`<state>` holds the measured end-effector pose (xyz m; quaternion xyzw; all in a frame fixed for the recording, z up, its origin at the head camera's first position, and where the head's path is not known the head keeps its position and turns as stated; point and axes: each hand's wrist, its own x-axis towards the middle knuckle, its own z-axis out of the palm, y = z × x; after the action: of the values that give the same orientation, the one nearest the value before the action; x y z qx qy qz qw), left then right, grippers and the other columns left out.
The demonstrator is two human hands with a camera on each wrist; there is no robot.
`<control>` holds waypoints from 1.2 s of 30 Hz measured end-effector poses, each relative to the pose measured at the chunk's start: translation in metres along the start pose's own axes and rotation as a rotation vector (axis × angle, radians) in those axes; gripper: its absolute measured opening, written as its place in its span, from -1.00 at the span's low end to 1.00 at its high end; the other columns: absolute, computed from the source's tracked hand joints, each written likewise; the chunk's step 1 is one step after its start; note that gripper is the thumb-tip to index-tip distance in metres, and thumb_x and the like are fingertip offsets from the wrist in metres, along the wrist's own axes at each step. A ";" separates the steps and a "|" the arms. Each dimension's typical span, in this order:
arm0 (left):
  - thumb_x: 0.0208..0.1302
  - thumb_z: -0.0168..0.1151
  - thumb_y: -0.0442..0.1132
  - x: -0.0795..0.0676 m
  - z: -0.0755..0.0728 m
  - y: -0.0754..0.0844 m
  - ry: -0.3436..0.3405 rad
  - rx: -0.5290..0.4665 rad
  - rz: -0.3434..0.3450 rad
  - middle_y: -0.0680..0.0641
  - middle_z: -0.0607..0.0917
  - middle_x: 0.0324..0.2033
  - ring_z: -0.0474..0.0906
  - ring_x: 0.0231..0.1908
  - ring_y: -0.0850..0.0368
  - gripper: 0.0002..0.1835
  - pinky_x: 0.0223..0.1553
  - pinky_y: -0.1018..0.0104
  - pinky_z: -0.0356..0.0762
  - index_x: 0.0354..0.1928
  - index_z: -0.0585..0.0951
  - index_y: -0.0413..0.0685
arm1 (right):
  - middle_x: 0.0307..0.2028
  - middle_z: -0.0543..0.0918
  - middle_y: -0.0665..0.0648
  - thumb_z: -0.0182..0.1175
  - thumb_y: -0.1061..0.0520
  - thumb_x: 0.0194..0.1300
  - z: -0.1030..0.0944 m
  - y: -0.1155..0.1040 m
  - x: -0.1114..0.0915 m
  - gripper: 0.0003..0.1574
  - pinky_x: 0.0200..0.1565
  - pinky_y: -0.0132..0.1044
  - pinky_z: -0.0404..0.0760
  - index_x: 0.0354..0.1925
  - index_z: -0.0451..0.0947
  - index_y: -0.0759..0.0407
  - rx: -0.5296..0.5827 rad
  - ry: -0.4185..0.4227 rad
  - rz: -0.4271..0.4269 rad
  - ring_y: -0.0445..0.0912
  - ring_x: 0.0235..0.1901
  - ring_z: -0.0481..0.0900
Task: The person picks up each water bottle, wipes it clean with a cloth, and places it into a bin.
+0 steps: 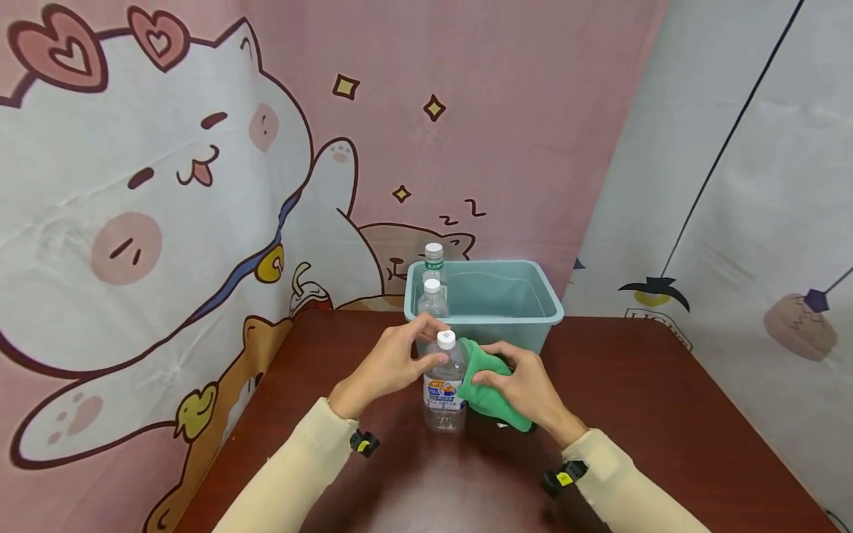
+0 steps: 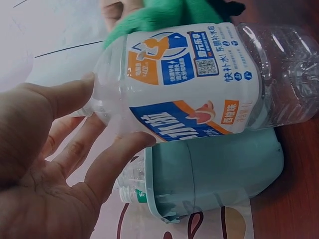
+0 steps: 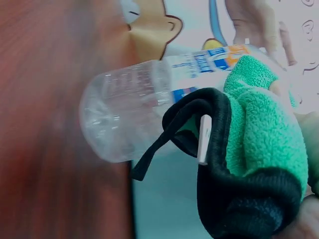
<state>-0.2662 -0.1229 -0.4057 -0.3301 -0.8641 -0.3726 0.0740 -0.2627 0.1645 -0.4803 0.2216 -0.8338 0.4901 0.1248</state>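
Observation:
A clear plastic bottle with a white cap and a blue, orange and white label stands upright on the table in front of me. My left hand grips it around the shoulder, just below the cap; thumb and fingers curve round the plastic in the left wrist view. Bunched in my right hand is a green towel, its edge against the bottle's right side. The right wrist view shows the towel's black trim and loop, with a small white tag, close beside the bottle.
Behind the bottle sits a light blue plastic bin on the dark red-brown table. Two more clear bottles stand in its left end, one with a green-banded neck and a white-capped one nearer. A printed curtain hangs behind.

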 end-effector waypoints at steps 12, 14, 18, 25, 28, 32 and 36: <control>0.58 0.59 -0.22 0.003 0.000 0.001 0.000 0.028 0.016 -0.05 0.90 0.18 0.89 0.23 -0.10 -0.57 0.28 -0.10 0.88 0.34 0.64 0.02 | 0.14 0.95 0.00 0.75 0.01 0.33 -0.002 -0.034 0.019 -0.41 -0.06 -0.35 0.86 0.29 0.88 -0.04 -0.050 0.058 -0.144 -0.21 -0.09 0.89; 0.58 0.58 -0.24 0.003 0.000 0.001 0.001 0.032 0.016 -0.05 0.90 0.17 0.89 0.22 -0.11 -0.58 0.29 -0.11 0.87 0.34 0.65 0.02 | 0.14 0.95 0.00 0.75 0.00 0.33 0.000 -0.037 0.021 -0.41 -0.07 -0.33 0.87 0.28 0.88 -0.02 -0.069 0.062 -0.156 -0.20 -0.09 0.89; 0.59 0.57 -0.24 0.003 0.000 0.001 -0.007 0.028 0.016 -0.05 0.90 0.19 0.89 0.23 -0.10 -0.59 0.30 -0.09 0.88 0.34 0.65 0.02 | 0.13 0.95 0.02 0.76 0.00 0.32 0.001 -0.041 0.021 -0.40 -0.10 -0.31 0.87 0.28 0.87 0.02 -0.109 0.070 -0.162 -0.19 -0.12 0.88; 0.59 0.57 -0.26 0.001 -0.002 0.003 -0.005 0.019 0.009 -0.06 0.90 0.20 0.88 0.25 -0.11 -0.56 0.29 -0.06 0.89 0.37 0.64 0.02 | 0.11 0.96 0.03 0.77 0.00 0.29 -0.001 -0.041 0.021 -0.36 -0.10 -0.32 0.86 0.29 0.87 0.03 -0.137 0.074 -0.167 -0.20 -0.13 0.87; 0.59 0.57 -0.27 0.000 -0.002 0.003 0.001 0.009 0.006 -0.06 0.89 0.21 0.87 0.26 -0.11 -0.56 0.22 0.01 0.92 0.37 0.64 0.01 | 0.09 0.97 0.06 0.77 0.00 0.30 -0.003 -0.039 0.019 -0.37 -0.14 -0.34 0.84 0.30 0.87 0.04 -0.128 0.078 -0.159 -0.22 -0.17 0.85; 0.60 0.55 -0.24 0.000 0.003 0.004 0.022 -0.017 -0.010 -0.09 0.87 0.25 0.85 0.27 -0.14 -0.59 0.10 0.02 0.94 0.35 0.65 -0.02 | 0.02 0.97 0.11 0.76 0.01 0.33 -0.009 -0.033 0.016 -0.39 -0.23 -0.35 0.78 0.30 0.87 0.03 -0.112 0.101 -0.110 -0.25 -0.28 0.79; 0.57 0.60 -0.17 0.003 0.009 0.008 0.068 -0.033 -0.043 -0.14 0.88 0.24 0.85 0.26 -0.17 -0.59 0.16 -0.13 0.93 0.30 0.67 -0.05 | 0.00 0.96 0.15 0.74 0.02 0.37 -0.018 -0.025 0.013 -0.40 -0.25 -0.35 0.78 0.32 0.86 0.02 -0.097 0.118 -0.054 -0.27 -0.30 0.78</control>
<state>-0.2625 -0.1119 -0.4064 -0.2997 -0.8617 -0.3994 0.0900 -0.2613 0.1661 -0.4470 0.2084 -0.8414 0.4578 0.1977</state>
